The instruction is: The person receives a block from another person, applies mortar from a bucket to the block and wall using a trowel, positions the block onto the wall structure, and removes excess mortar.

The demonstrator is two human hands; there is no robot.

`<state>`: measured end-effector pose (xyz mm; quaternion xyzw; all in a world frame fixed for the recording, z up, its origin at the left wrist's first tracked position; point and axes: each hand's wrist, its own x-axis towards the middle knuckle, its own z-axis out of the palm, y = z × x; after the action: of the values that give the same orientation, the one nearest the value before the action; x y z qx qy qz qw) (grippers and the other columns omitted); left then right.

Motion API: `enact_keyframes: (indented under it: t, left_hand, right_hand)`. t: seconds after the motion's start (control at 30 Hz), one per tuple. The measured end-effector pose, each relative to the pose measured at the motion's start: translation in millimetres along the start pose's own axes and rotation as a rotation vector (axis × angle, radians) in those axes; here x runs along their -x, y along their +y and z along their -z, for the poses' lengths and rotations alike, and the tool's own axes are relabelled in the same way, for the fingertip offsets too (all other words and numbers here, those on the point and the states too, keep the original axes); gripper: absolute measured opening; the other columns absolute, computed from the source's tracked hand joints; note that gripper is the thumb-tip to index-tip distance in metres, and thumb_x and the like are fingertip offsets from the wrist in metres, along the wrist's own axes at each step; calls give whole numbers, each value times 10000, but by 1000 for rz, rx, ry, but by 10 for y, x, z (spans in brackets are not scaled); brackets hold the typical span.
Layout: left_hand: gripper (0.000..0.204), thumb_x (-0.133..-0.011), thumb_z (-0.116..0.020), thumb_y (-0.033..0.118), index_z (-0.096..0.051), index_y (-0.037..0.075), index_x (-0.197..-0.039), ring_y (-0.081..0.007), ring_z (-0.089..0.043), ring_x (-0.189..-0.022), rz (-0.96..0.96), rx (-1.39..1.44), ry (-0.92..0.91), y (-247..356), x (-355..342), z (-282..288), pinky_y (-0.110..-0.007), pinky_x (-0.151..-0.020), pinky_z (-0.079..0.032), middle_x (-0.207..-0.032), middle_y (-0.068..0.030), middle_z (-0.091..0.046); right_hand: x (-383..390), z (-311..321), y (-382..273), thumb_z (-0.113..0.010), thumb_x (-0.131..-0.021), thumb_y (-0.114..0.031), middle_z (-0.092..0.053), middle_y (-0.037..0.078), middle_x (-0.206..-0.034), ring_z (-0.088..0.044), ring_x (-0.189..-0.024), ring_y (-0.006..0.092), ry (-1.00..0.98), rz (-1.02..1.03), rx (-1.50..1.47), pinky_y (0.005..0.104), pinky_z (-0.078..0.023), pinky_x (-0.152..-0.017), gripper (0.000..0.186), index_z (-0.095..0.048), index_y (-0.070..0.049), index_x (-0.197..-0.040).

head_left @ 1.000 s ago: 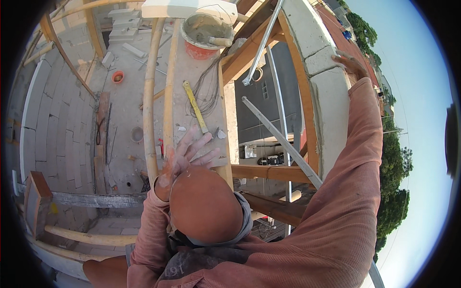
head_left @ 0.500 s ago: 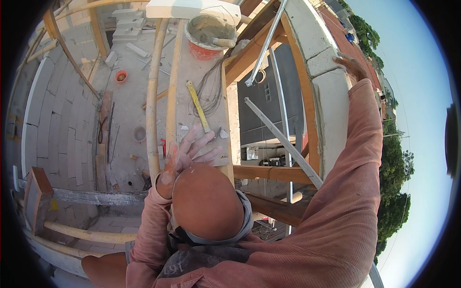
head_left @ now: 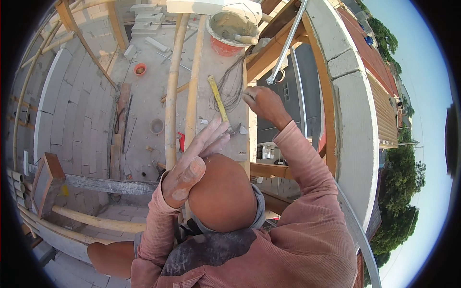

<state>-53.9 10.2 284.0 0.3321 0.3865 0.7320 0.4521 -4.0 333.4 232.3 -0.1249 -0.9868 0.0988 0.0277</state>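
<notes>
My left hand point(head_left: 192, 165), dusted white, is held up beside my bare knee point(head_left: 223, 197) with fingers stretched out. Nothing is in it. My right hand point(head_left: 266, 104) hangs in the air by the board's edge, its fingers curled together. Whatever they hold, if anything, is hidden. Beyond the left fingertips lies a yellow bar-shaped tool point(head_left: 218, 97), next to loops of thin dark wire point(head_left: 234, 79). A red bucket point(head_left: 225, 46) of grey mortar stands farther off, a light-coloured handle point(head_left: 246, 40) resting in it.
To the right runs a pale block wall point(head_left: 354, 134), with a timber frame point(head_left: 322, 96) and an opening onto a lower level. Metal bars point(head_left: 288, 43) cross there. Bamboo poles point(head_left: 171, 96) stand left of the wire. A small red pot point(head_left: 139, 69) sits on the floor below.
My right hand has left the top of the block wall and swung left, fingers now curled. My left hand has turned, its fingers closer together. The whole view has shifted slightly.
</notes>
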Motion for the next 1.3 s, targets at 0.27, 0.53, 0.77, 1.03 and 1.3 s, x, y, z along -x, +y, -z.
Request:
enact_keyframes:
  t: [0.27,0.53,0.77,1.03,1.3]
  left_hand:
    - [1057,-882,-579,664,-214,-92,-1525,-399,-327,-1446,-58,-329,64,250,148,-122,-466,-1174,-251,-1553,-291,-302]
    - [924,-938,-571,550,-254,-105,-1507,-394,-323,-1448,-153,-359,163,285,186,-121,-465,-1183,-244,-1527,-318,-328]
    - [757,-1012,-512,415,-281,-135,-1478,-426,-371,-1411,-35,-784,382,180,243,130,-455,-1167,-281,-1476,-355,-366]
    - [693,-968,-592,413,-404,-71,-1427,-509,-501,-1243,291,-1378,409,-753,981,373,-499,-1011,-463,-1436,-372,-392]
    - [826,-944,-545,552,-335,-43,-1477,-512,-307,-1397,866,-1224,324,-2307,2249,714,-505,-1127,-345,-1488,-377,-313]
  right_hand:
    - [757,-1498,-295,-642,-851,-205,-583,185,-1144,-557,-1129,368,-233,-61,36,494,-477,-924,388,-645,-49,-1207]
    - [288,-849,-427,-625,-947,-326,-690,200,-901,-644,-884,382,161,-185,-227,466,-500,-775,331,-705,-13,-876]
    - [-1089,103,397,-641,-919,-326,-594,159,-1029,-585,-998,358,671,-57,223,468,-476,-870,354,-664,-39,-1126]
    - [-2345,190,604,-626,-913,-485,-612,126,-1360,-594,-1243,321,-236,-480,256,474,-485,-995,511,-655,-130,-1279]
    - [-2700,620,740,-646,-896,-228,-667,113,-1245,-645,-1146,310,-67,-95,796,439,-517,-941,291,-703,-146,-1169]
